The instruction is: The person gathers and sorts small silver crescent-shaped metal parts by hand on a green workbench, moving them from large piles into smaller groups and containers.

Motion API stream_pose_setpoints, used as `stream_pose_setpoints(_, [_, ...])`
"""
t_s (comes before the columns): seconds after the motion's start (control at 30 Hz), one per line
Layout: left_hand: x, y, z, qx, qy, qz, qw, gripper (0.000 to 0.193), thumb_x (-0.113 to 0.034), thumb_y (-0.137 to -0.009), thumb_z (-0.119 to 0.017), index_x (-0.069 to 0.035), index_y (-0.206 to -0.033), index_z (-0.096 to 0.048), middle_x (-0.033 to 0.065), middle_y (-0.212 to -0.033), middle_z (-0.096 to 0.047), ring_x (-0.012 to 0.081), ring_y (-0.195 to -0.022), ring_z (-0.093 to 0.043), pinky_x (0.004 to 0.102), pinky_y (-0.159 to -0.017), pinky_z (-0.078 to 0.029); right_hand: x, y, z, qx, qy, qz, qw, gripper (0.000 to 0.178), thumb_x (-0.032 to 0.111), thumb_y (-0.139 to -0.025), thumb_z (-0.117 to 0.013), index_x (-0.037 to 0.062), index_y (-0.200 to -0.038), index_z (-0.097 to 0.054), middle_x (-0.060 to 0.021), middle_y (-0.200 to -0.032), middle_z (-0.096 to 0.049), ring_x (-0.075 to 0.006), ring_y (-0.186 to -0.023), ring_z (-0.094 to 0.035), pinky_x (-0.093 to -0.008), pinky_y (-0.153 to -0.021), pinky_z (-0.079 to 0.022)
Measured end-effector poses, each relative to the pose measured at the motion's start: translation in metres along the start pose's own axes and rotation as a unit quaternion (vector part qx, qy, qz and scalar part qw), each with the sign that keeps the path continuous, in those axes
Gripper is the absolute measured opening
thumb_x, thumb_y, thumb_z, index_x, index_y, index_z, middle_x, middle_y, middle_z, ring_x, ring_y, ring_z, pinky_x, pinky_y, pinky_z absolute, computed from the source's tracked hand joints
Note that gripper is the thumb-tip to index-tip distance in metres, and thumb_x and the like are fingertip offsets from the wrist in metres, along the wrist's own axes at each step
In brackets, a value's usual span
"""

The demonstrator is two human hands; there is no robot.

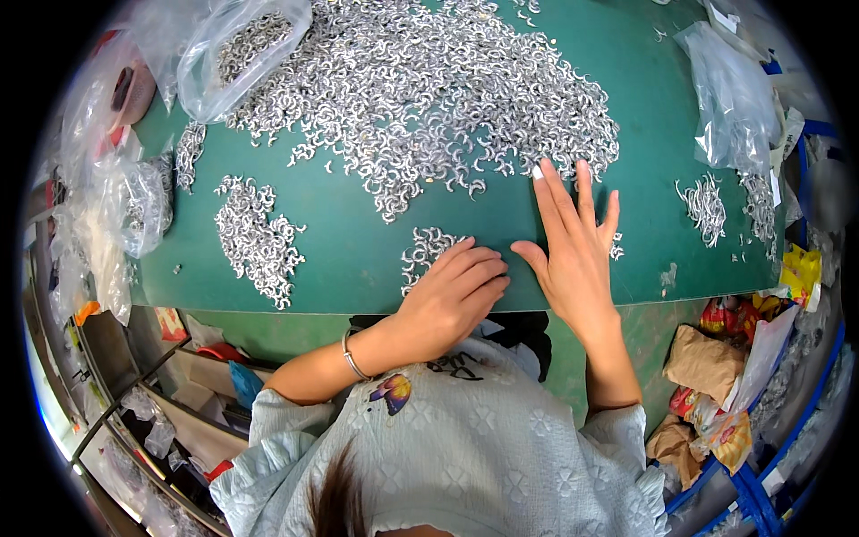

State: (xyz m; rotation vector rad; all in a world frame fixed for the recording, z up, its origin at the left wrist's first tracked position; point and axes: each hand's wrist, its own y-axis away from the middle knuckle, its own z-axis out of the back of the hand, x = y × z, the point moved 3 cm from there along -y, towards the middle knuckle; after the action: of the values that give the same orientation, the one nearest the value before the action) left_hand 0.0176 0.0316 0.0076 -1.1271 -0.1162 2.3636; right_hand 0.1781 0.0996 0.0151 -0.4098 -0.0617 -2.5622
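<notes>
A broad heap of small silver curved metal pieces (429, 98) covers the far middle of the green table (358, 215). My right hand (577, 242) lies with its fingers spread, the fingertips at the heap's near right edge. Close to the table's front edge, my left hand (458, 291) has its fingers bent together beside a small pile of the same pieces (428, 249). Whatever is under those fingers is hidden. A few pieces (616, 246) show just right of my right hand.
Another pile (259, 242) lies left, with a smaller one (190, 154) behind it. At the right are thin pieces (705, 210) and clear plastic bags (734, 98). An open plastic bag of pieces (242, 58) stands back left. Shelves (201, 376) and a brown paper bag (704, 362) are below table level.
</notes>
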Motion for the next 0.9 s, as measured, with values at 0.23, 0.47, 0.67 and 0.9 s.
stream_pose_setpoints(0.23, [0.003,0.003,0.002,0.003,-0.005,0.019,1.000,0.027,0.000,-0.078,-0.071,0.001,-0.104,-0.066,0.0128,-0.113,-0.062,0.0308,-0.110,-0.059,0.0515,-0.104,-0.041,0.006,0.024,0.011,0.072,-0.008,-0.025,0.997,0.076,0.035,-0.079,-0.072,-0.0001,-0.140,-0.044,-0.0076,-0.154,-0.035,-0.0385,-0.145,-0.022,-0.0697,-0.108,-0.015])
stream_pose_setpoints(0.47, [0.002,0.000,-0.001,0.001,0.001,0.012,1.000,0.027,-0.001,-0.078,-0.071,0.001,-0.104,-0.066,0.0128,-0.113,-0.061,0.0308,-0.110,-0.059,0.0526,-0.105,-0.040,0.007,-0.002,-0.005,0.013,-0.028,0.011,0.999,0.074,0.036,-0.080,-0.071,-0.0001,-0.139,-0.046,-0.0075,-0.154,-0.034,-0.0387,-0.145,-0.021,-0.0678,-0.109,-0.015])
stream_pose_setpoints(0.67, [0.004,0.002,0.000,-0.003,0.000,0.019,1.000,0.025,-0.001,-0.079,-0.070,0.001,-0.104,-0.066,0.0124,-0.113,-0.061,0.0303,-0.110,-0.058,0.0528,-0.106,-0.040,0.015,0.018,0.008,0.067,-0.054,0.004,0.996,0.071,0.032,-0.080,-0.072,-0.0003,-0.138,-0.047,-0.0085,-0.152,-0.037,-0.0383,-0.145,-0.023,-0.0686,-0.108,-0.014])
stream_pose_setpoints(0.9, [0.004,0.001,0.000,-0.003,0.009,0.023,1.000,0.025,0.000,-0.079,-0.070,0.001,-0.104,-0.066,0.0123,-0.113,-0.062,0.0302,-0.111,-0.059,0.0531,-0.106,-0.039,0.011,0.018,0.005,0.043,-0.046,-0.012,0.998,0.065,0.031,-0.082,-0.071,0.0002,-0.135,-0.050,-0.0063,-0.150,-0.039,-0.0378,-0.145,-0.023,-0.0682,-0.109,-0.011])
